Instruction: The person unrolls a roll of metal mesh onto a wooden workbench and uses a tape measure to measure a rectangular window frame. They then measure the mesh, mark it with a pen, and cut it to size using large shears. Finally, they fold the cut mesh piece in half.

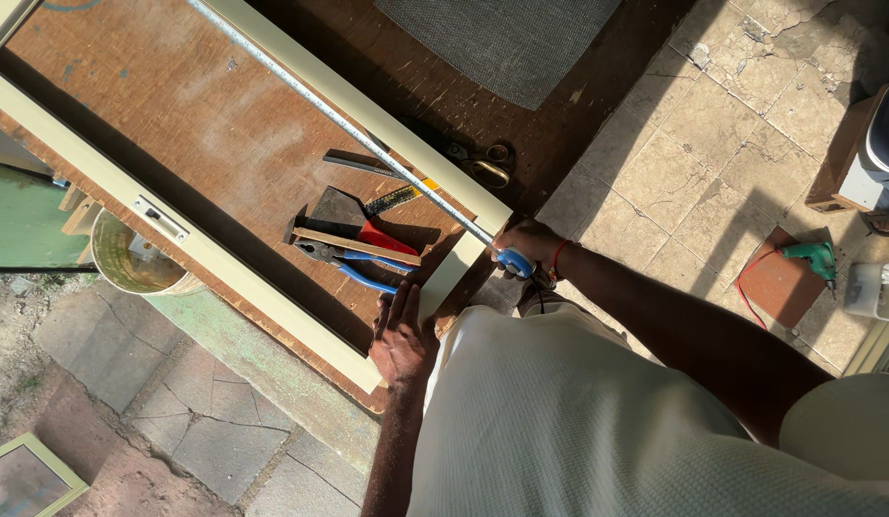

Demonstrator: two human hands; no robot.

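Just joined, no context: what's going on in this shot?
A person leans over a wooden workbench with a cream rectangular frame lying on it. The left hand presses flat on the frame's near corner. The right hand grips the blue case of a tape measure, its blade stretched along the frame's far rail. Blue-handled pliers and scissors lie nearby.

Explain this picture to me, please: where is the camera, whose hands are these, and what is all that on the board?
The camera sits on a person's head and looks down, so the pale shirt at the bottom is their own. Their left hand lies flat by the corner of a cream frame on a brown wooden board. Their right hand grips the blue case of a tape measure stretched along the frame's far rail. Inside the frame lie blue-handled pliers, a scraper and a wooden stick. Scissors lie beyond the rail.
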